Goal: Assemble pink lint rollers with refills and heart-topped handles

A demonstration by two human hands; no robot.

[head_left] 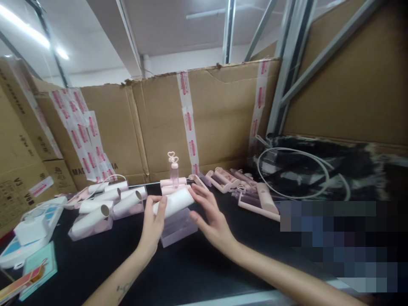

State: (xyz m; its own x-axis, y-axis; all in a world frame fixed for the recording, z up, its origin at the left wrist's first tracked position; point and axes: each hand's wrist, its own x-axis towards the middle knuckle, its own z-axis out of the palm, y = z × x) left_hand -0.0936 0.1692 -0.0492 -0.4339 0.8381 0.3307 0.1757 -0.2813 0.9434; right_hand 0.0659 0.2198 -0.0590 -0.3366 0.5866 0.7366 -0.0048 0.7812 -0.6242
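My left hand grips the left end of a white cardboard tube, thumb across its near side. The tube is held tilted, its right end higher. At that end my right hand has its fingers stretched and apart, fingertips at or very near the rim; contact is hard to tell. Beneath the tube, a translucent purple box rests on the black tabletop, partly covered. Just behind stand slim pinkish bubble wands with heart-shaped tops, beside pale pink rolls.
Several white tubes lie at the left, some in translucent trays. Pink frame-like parts are heaped at the right near a coiled white cable. A white power strip sits far left. Cardboard walls close the back.
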